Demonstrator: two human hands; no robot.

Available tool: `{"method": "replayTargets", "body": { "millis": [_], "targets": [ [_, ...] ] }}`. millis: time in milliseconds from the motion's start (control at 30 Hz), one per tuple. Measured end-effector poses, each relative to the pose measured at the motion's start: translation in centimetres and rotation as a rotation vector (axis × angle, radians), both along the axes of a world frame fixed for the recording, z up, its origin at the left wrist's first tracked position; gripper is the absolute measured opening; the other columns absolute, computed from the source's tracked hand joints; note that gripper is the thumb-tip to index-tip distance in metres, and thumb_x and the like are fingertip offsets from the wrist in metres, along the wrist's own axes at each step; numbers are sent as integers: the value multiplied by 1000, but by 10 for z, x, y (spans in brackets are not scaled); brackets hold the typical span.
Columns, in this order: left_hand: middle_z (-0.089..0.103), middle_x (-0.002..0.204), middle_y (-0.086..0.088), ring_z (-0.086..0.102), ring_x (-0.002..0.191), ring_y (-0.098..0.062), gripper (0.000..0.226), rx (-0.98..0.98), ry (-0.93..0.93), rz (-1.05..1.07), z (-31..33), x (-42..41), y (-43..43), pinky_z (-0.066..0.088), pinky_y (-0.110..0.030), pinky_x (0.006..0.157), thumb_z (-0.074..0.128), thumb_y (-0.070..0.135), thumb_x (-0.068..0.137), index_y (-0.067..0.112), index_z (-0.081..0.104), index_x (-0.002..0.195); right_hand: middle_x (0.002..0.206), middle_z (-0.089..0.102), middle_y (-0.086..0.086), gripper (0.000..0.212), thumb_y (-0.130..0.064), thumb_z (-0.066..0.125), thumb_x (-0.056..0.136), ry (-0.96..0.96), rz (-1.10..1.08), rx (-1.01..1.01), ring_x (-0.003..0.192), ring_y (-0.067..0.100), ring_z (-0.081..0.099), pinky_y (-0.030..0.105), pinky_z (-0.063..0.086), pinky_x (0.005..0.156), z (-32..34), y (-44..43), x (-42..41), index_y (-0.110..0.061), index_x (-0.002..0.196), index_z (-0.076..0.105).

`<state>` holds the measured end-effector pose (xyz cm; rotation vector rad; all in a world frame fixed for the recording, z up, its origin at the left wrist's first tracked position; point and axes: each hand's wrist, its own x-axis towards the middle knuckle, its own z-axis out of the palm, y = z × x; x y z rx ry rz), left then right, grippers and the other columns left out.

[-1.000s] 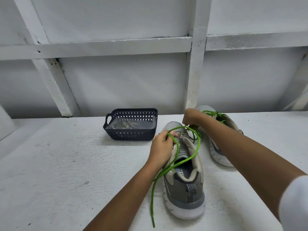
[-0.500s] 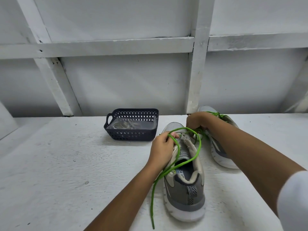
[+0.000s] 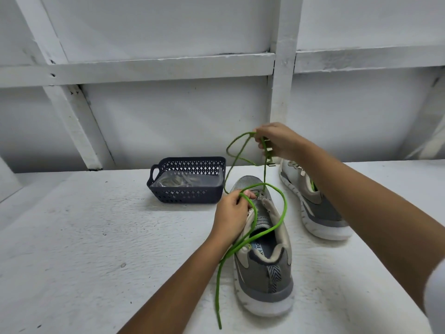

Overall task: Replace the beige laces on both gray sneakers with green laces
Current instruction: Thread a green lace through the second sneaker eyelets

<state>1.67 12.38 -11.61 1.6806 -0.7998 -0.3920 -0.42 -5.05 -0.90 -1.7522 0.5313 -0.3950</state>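
A gray sneaker (image 3: 262, 266) stands heel toward me in the middle of the white surface. A green lace (image 3: 277, 222) loops over its opening and trails down past its left side. My left hand (image 3: 232, 216) rests on the shoe's left edge and pinches the lace near the front eyelets. My right hand (image 3: 277, 141) is raised above the toe, pinching another stretch of the same lace, which runs down to the eyelets. The second gray sneaker (image 3: 313, 201) lies to the right, with a bit of green lace visible in it, partly behind my right forearm.
A dark blue perforated basket (image 3: 187, 194) with pale laces inside sits left of the shoes near the wall. A white framed wall (image 3: 168, 116) rises just behind the surface. Bare white surface (image 3: 84, 249) spreads to the left.
My right hand has risen from the shoe's toe, drawing the green lace upward into a tall loop. My left hand keeps its hold at the eyelets.
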Motion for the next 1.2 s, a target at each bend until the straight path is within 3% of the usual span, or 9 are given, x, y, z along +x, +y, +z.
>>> {"method": "replayTargets", "body": {
  "millis": [167,300,433,500,600,733,867,1000,1200],
  "targets": [
    [59,68,1,53,68,-18,26,10,-5,7,3,-2,1,42,-29,65,45,22,99,25,64,81,72,46,1,17,-11,50,94,4,122,-174,64,12,42,22,32,56,16,11,-15,-17,80,58],
    [60,73,-16,51,68,-20,28,-11,-31,11,4,-2,0,46,-37,67,47,22,98,36,63,80,74,53,4,18,-17,52,94,314,15,-509,67,16,48,27,39,59,8,3,-32,-10,103,65],
    [63,74,-7,60,74,-30,23,-47,-114,47,5,-1,3,50,-41,73,46,20,98,23,69,95,128,57,9,47,-24,58,92,563,45,-875,112,25,55,26,39,85,0,9,-47,-17,137,48],
    [62,77,0,59,72,-21,24,-62,-169,66,7,-1,3,47,-34,69,45,19,98,15,68,105,124,59,9,45,-21,60,91,485,110,-944,109,22,56,21,35,79,-3,21,-49,-21,135,51],
    [64,85,-4,55,77,-13,23,-94,-277,99,7,-2,3,40,-24,67,48,19,98,11,68,106,85,62,1,32,-21,62,90,522,334,-931,79,15,54,24,35,67,-13,40,-50,-24,122,63],
    [67,95,-8,60,90,-20,20,-142,-372,107,7,-3,4,46,-28,76,50,11,96,5,68,103,68,52,4,19,-32,63,89,431,362,-922,63,15,40,27,32,61,-37,51,-46,-14,90,69],
    [65,96,-1,57,87,-11,19,-155,-316,85,8,-3,6,40,-11,72,51,7,94,7,68,104,50,30,1,43,-23,54,93,289,260,-920,54,13,21,28,26,53,-48,50,-39,-16,53,40],
    [57,79,8,52,69,-2,22,-160,-96,36,5,-4,5,41,-14,66,53,10,94,25,56,110,59,57,5,19,-20,60,89,232,190,-849,56,17,43,28,38,57,-58,46,-36,-12,75,71],
    [52,75,4,52,68,-9,37,-28,50,43,2,-1,-1,42,-21,64,55,13,92,18,35,123,62,62,-6,19,-23,64,89,51,111,-625,53,-5,51,13,39,56,-48,47,-38,-8,83,74]
  ]
}}
